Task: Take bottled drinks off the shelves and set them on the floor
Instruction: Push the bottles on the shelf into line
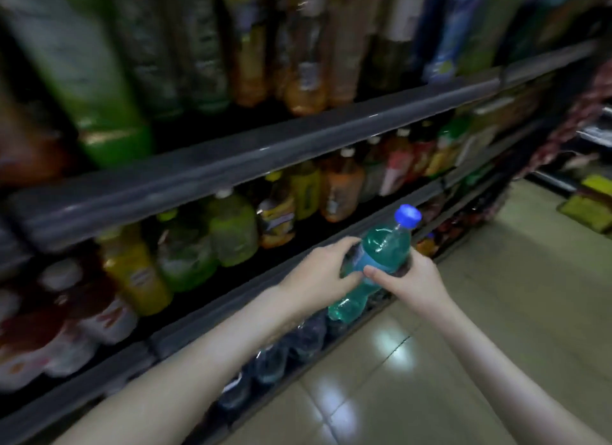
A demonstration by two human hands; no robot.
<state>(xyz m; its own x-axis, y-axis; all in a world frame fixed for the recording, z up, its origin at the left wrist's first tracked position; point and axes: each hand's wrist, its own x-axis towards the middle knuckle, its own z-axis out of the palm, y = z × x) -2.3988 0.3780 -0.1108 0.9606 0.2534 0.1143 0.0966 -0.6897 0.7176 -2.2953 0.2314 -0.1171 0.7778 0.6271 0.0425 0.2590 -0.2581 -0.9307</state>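
A teal-green bottle (381, 249) with a blue cap is held tilted in the air in front of the lower shelf edge (231, 308). My left hand (318, 275) grips its middle from the left, and my right hand (410, 279) grips it from the right, thumb across the label. The bottle's base hangs above a row of dark bottles (298, 342) on the bottom shelf. The tiled floor (480, 312) lies to the right, below my hands.
Shelves on the left carry several bottled drinks: green and yellow ones (212, 242), orange ones (341, 186), and tall bottles on the upper shelf (298, 63). Yellow-green packages (586, 209) sit on the floor at far right. The view is motion-blurred.
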